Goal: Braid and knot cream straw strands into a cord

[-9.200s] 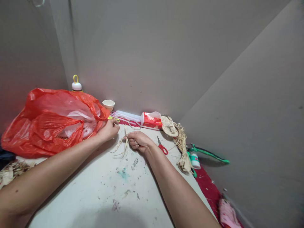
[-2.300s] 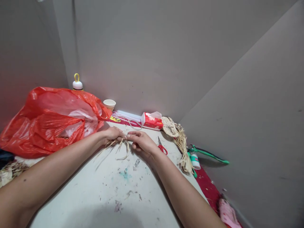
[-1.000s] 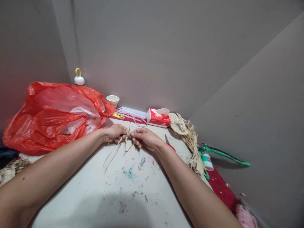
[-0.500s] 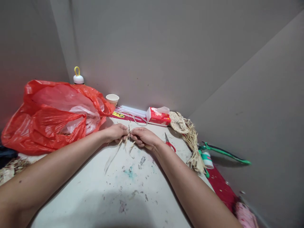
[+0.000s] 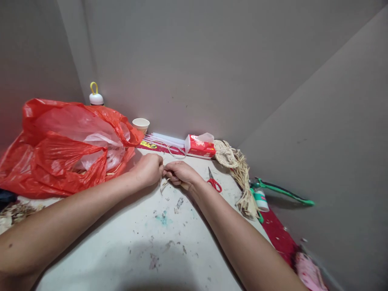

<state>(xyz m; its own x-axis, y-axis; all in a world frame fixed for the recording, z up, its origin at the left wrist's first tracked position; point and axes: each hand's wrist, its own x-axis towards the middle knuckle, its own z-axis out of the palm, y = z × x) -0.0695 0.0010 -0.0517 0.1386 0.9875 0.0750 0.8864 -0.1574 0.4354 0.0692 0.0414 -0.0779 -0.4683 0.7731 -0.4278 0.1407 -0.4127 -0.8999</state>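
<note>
- Straw strands (image 5: 161, 186) sit where your two sets of fingertips meet, neither hand clearly nearer; their loose tails point back toward you, roughly crosswise to the line joining your hands. That crossing is likely the relation to watch.
- Far left of your fingers, dry scraps (image 5: 18, 214) lie heaped past your forearm.
- Closer on that side, your red plastic bag (image 5: 60, 169) slumps open; a whitish see-through bag (image 5: 106, 141) lies inside it.
- Beyond your left fingers, the paper cup (image 5: 141, 124) stands upright; you can't see what it holds.
- Your left hand (image 5: 150, 169) is curled into a fist around the strands, its fingertips mostly hidden.
- Your right hand (image 5: 181, 173) pinches the strands, thumb and forefinger together.
- Beyond your right fingers, the tissue pack (image 5: 200, 148) has one sheet poking up.
- Right of your fingers, near the wrist, lie scissors (image 5: 216, 185).
- Well off rightward, past the straw bundle (image 5: 245, 194), a white bottle (image 5: 262, 202) hides its contents.
</note>
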